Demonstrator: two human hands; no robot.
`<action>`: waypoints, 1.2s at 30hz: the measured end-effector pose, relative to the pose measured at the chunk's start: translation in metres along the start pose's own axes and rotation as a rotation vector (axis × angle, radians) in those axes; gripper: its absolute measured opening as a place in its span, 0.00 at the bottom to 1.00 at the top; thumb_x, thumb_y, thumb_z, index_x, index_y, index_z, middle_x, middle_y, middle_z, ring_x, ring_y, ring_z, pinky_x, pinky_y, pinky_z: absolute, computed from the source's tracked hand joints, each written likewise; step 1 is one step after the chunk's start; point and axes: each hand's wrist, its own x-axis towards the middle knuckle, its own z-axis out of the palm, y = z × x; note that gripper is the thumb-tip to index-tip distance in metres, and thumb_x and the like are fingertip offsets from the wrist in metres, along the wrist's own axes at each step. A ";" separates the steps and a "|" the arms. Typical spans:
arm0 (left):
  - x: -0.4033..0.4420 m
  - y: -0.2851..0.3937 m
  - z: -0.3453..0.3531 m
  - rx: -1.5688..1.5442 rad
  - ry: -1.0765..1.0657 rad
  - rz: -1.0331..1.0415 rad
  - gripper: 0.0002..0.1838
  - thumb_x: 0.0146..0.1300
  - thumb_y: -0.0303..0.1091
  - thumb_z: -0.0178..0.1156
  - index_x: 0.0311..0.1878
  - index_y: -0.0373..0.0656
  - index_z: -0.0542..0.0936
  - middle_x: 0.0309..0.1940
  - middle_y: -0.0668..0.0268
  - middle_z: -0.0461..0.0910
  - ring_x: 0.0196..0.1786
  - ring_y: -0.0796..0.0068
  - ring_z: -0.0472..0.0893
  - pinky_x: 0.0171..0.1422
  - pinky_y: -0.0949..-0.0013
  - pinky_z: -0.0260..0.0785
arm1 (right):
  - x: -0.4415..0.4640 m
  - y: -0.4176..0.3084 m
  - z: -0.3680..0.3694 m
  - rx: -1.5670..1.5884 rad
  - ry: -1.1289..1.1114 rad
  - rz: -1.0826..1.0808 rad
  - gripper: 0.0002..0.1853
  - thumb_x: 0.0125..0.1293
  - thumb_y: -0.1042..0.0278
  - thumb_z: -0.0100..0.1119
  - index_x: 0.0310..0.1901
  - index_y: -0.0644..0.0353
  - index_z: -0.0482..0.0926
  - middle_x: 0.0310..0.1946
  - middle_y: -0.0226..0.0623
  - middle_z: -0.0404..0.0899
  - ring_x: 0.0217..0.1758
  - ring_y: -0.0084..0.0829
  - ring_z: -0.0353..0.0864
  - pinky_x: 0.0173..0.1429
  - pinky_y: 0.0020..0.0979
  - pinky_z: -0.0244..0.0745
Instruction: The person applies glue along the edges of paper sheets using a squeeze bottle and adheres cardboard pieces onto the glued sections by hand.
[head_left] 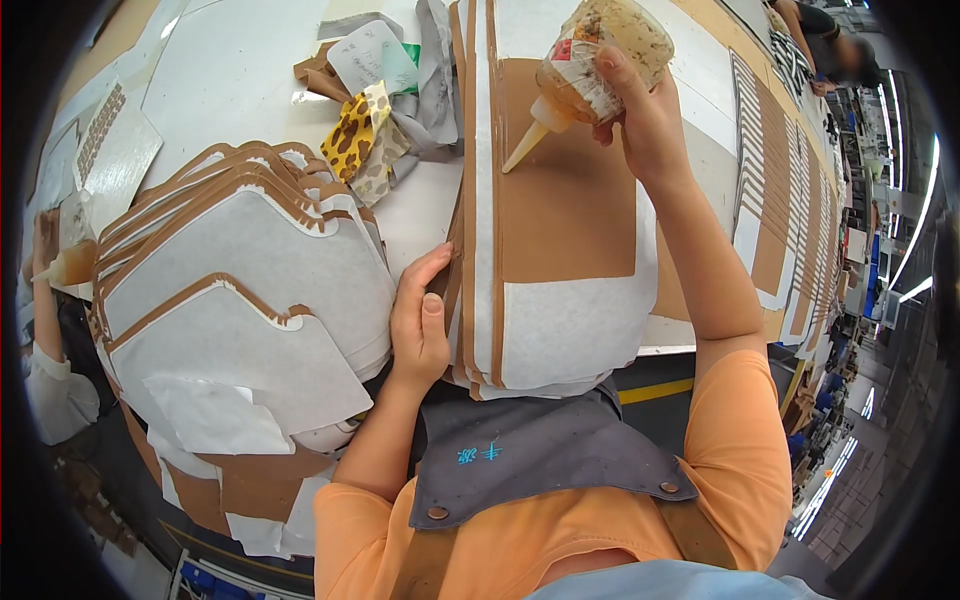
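My right hand (645,120) is wrapped round a smeared, translucent glue bottle (605,75) and holds it tilted, nozzle down. The tip of its pale nozzle (527,145) is at the left edge of a brown panel (570,220) on top of a stack of white-and-brown sheets (570,330). I cannot tell whether the tip touches the panel. My left hand (420,315) lies against the left side of this stack, fingers stretched out and thumb raised. A white strip with brown edges (484,200) runs along the stack's left side.
To the left is a pile of shaped white pieces with brown edges (250,240). Scraps with a yellow spotted piece (350,135) lie behind it. Rows of brown strips (770,150) are on the right. Another person's hand (45,240) is at far left, near a second bottle (70,265).
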 end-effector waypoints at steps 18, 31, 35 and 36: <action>0.000 -0.002 0.001 0.006 0.007 0.012 0.21 0.71 0.38 0.38 0.55 0.30 0.69 0.55 0.50 0.72 0.59 0.58 0.71 0.65 0.63 0.59 | -0.077 -0.001 0.004 0.102 -0.018 0.197 0.36 0.54 0.47 0.66 0.54 0.66 0.64 0.38 0.39 0.77 0.30 0.23 0.79 0.18 0.20 0.73; -0.004 -0.002 0.003 0.101 0.025 0.138 0.23 0.72 0.41 0.34 0.58 0.31 0.66 0.60 0.49 0.66 0.64 0.58 0.65 0.70 0.61 0.53 | -0.046 -0.050 -0.035 0.886 0.186 0.194 0.26 0.64 0.45 0.55 0.45 0.65 0.73 0.34 0.37 0.80 0.31 0.29 0.81 0.31 0.21 0.80; -0.008 0.003 0.005 0.177 0.068 0.320 0.23 0.72 0.40 0.35 0.60 0.33 0.65 0.62 0.49 0.63 0.67 0.56 0.62 0.71 0.60 0.51 | -0.033 -0.066 -0.085 0.904 0.419 -0.110 0.25 0.68 0.49 0.48 0.52 0.67 0.68 0.47 0.49 0.74 0.43 0.33 0.80 0.46 0.27 0.81; -0.010 0.007 0.005 0.183 0.083 0.341 0.22 0.71 0.39 0.35 0.60 0.33 0.65 0.62 0.49 0.63 0.67 0.56 0.62 0.71 0.59 0.51 | -0.039 -0.072 -0.092 0.912 0.453 -0.121 0.26 0.69 0.48 0.47 0.53 0.67 0.67 0.49 0.50 0.73 0.43 0.33 0.80 0.45 0.27 0.81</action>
